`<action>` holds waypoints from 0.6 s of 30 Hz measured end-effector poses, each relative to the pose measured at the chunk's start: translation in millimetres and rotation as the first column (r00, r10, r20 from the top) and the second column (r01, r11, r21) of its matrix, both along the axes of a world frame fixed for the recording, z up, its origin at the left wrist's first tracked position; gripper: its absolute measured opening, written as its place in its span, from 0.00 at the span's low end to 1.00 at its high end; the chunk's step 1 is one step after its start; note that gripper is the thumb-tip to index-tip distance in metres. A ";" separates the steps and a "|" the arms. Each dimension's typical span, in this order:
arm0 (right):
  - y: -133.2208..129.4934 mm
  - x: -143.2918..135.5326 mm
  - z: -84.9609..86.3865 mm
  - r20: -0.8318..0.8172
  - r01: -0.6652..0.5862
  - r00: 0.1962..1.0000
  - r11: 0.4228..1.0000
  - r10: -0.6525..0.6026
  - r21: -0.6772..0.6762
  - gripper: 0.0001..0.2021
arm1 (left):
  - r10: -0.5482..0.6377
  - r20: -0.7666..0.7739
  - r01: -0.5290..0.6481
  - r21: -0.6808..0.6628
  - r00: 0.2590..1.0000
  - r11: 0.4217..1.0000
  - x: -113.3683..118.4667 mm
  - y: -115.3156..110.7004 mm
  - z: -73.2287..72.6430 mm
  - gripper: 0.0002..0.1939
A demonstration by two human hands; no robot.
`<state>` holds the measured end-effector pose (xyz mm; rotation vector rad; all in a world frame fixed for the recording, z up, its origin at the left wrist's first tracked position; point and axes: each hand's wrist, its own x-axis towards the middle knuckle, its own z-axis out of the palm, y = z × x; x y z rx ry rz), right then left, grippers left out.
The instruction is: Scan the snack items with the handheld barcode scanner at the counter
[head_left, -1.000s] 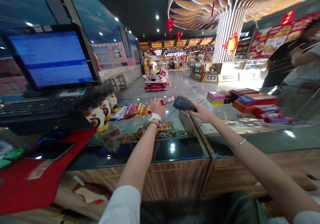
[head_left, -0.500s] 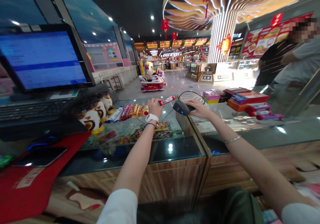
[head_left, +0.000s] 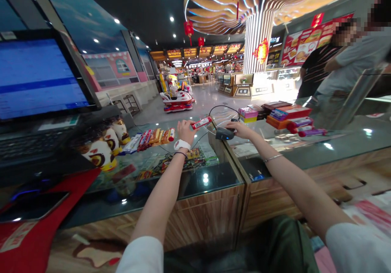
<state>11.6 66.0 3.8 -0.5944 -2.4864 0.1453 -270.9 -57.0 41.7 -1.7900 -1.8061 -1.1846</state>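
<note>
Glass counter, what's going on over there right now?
A person's left hand holds a small red-and-white pack above the counter. The right hand grips a dark scanner close beside it, with a gap showing between the two. On the counter, a row of snacks lies to the left of the hands, and stacked boxes sit to the right.

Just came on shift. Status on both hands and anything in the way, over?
Left hand gripping red packet. Right hand gripping scanner, apart from packet. Black cable loops beyond scanner, seemingly blocking neither.
</note>
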 end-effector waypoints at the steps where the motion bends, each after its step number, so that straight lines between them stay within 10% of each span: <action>1: 0.5 -0.2 -0.6 -0.008 -0.009 1.000 1.000 0.009 -0.007 0.27 | -0.005 -0.003 0.005 0.001 1.000 1.000 1.0 -0.2 0.0 0.11; 12: 1.7 0.3 -6.7 -0.016 0.048 0.999 0.991 -0.051 -0.122 0.26 | -0.006 0.012 0.006 0.002 1.000 1.000 5.6 -3.3 0.1 0.12; 18: -20.1 -15.5 14.6 -0.416 0.132 0.879 0.957 -0.233 -0.257 0.26 | -0.008 0.045 0.007 0.015 0.999 1.000 11.0 -10.5 5.6 0.12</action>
